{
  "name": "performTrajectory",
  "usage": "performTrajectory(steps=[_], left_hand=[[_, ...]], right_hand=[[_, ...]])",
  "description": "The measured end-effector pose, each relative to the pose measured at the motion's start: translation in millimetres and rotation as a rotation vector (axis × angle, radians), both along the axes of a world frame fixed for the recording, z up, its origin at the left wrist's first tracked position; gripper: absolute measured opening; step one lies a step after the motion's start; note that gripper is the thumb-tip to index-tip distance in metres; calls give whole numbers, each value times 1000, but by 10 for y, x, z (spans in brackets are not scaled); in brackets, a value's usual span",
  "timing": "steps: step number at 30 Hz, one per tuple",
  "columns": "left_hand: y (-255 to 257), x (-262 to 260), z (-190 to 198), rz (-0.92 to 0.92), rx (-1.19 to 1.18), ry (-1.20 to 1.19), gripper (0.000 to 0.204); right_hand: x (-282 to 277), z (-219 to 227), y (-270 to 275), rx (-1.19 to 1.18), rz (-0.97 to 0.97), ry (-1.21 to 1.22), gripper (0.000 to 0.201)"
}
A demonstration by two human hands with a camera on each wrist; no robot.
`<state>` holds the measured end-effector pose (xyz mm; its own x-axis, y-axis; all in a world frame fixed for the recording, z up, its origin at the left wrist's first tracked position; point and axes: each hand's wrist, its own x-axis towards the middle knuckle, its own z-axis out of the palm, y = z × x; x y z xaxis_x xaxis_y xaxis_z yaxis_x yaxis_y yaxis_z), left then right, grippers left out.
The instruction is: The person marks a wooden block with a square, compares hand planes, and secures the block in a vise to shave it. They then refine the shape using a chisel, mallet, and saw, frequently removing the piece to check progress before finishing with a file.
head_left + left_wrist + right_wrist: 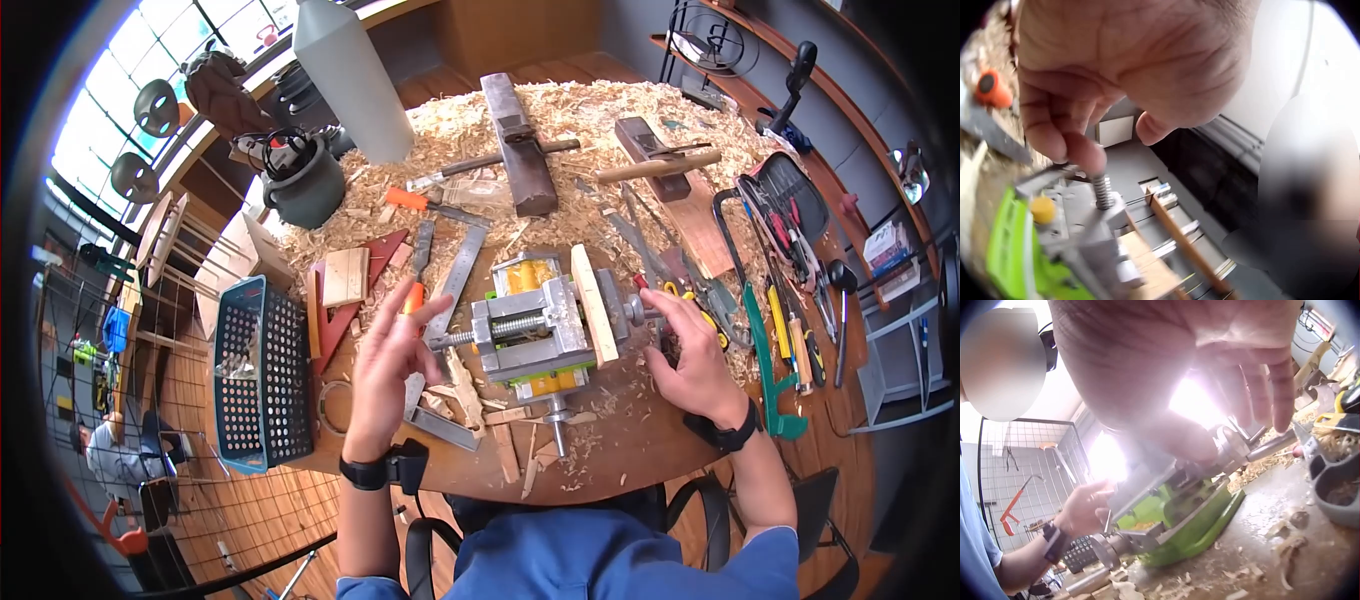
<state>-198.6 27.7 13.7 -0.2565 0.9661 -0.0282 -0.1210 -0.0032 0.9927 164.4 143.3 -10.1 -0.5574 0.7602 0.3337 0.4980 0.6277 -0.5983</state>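
A grey metal cross-slide vise (505, 362) with yellow and green parts stands on the workbench before me. Its jaws hold a pale wooden strip (597, 310). On the left, my left hand (385, 352) hovers by the threaded screw (1103, 190) with loosely bent fingers and holds nothing. My right hand (697, 362) is at the other end, around the vise's handle hub (634, 309), thumb and fingers spread apart. In the right wrist view its fingers (1282, 394) hang fairly straight beside the handle bar (1271, 446). A second crank handle (560, 428) points toward my body.
Wood shavings (440, 120) heap across the back, with two wooden planes (520, 165) (650, 160). A blue perforated basket (262, 375) stands left. Chisels, a steel ruler (462, 265) and wood offcuts lie beside the vise. A green-handled saw (770, 375) and cutters lie right.
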Motion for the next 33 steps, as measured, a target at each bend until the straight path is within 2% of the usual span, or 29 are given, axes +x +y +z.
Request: performTrajectory(steps=[1,2,4,5,6,8,10,12,14,16,18,20,22,24,28,30,33], left_hand=[[-19,-1,-54,-23,-76,129,60],[-50,-2,-110,-45,-154,259,58],[-137,140,-31,-72,-198,170,58],[-196,130,32,-74,-215,80,58],[-235,97,66,-79,-231,-12,58],[-262,-22,75,-130,-30,-337,58],[-210,-39,157,-132,153,-540,61],[-115,7,283,-65,184,-356,61],[-27,-3,222,-36,42,3,60],[50,-4,88,-70,3,203,47],[114,-95,-245,-77,32,636,45],[47,-37,-234,-72,-37,612,44],[-30,40,-152,-94,-175,157,46],[-127,15,-44,-94,-206,111,49],[-268,-20,161,15,-159,-251,51],[-274,-12,146,67,-212,-218,49],[-306,-45,80,35,-200,-185,49]], right_hand=[[-11,57,10,-14,12,36,74],[-36,158,14,-11,20,39,74],[-102,348,41,-206,134,204,97],[-85,353,118,-210,221,154,119],[-129,368,175,-211,219,156,119],[-237,408,260,-177,341,158,129],[-310,419,345,-187,397,121,139],[-366,408,427,-232,456,138,142],[-410,392,463,-222,484,137,142],[-436,373,504,-212,512,135,142],[-466,335,533,-208,546,157,141],[-506,286,561,-206,563,186,141],[-511,263,562,-212,576,215,141],[-513,273,570,-252,586,220,148],[-522,314,553,-317,576,245,149],[-512,300,558,-316,573,244,149],[-504,290,556,-317,563,243,149]])
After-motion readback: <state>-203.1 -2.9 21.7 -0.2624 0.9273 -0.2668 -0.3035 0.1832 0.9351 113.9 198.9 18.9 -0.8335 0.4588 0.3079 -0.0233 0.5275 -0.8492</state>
